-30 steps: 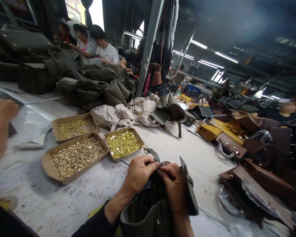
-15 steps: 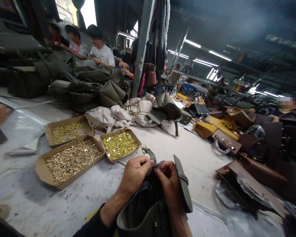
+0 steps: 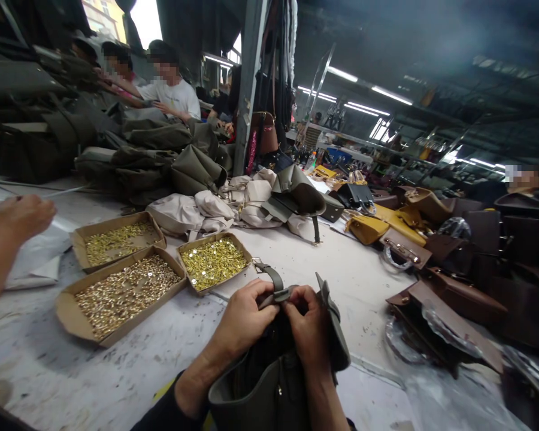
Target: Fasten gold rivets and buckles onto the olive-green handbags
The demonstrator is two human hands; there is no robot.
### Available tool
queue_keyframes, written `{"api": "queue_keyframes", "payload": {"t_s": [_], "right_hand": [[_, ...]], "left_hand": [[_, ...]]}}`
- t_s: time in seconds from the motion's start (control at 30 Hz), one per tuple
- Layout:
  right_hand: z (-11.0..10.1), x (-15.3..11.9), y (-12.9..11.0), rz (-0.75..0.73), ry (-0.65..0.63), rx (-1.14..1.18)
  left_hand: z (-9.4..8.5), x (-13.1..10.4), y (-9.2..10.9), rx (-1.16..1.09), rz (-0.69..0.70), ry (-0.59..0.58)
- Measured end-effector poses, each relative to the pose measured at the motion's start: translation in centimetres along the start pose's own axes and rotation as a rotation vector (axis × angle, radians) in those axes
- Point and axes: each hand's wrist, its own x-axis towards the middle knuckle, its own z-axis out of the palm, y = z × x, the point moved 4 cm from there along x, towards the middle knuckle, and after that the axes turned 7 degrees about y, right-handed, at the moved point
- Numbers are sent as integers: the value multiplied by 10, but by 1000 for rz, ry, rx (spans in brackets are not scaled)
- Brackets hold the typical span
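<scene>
At the near side of the white table [image 3: 341,257], low centre of view: olive bag [image 3: 251,398], mouth open and up, cut off by the bottom of the picture. Left hand [image 3: 245,311] and right hand [image 3: 309,323] meet over its far rim. Each has thumb and forefinger pinching a narrow olive strip [image 3: 284,294], tips near each other; right hand's remaining fingers curled. Stiff flap [image 3: 336,329] stands just right of the right hand.

Bag's look: smooth outside, thick edge, dark interior, small gold-toned fitting on the near wall. Strap [image 3: 273,276] curves up beyond the left hand, buckle [image 3: 257,263] toward the small box.

Left of the bag, bare scuffed tabletop, then a carton of rose-gold studs [image 3: 137,317]. Small box of yellow-gold studs [image 3: 220,282] close beyond the left hand; third carton [image 3: 78,242] farther left. Another person's hand [image 3: 24,216] at left edge, grip unclear.

Right of the flap, a bare pale strip of table runs outward, bounded by brown bags [image 3: 469,293] and clear plastic [image 3: 449,389].

Farther out: pale bags [image 3: 191,212], upturned olive bag [image 3: 296,188], dark heap [image 3: 148,158], metal post [image 3: 250,90], seated people [image 3: 175,94].
</scene>
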Motion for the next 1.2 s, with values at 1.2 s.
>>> {"api": "queue_keyframes", "payload": {"t_s": [1.2], "right_hand": [[-9,-9,-7,-138,-163,-113]], "left_hand": [[-7,1,-5,249,41,247]]}}
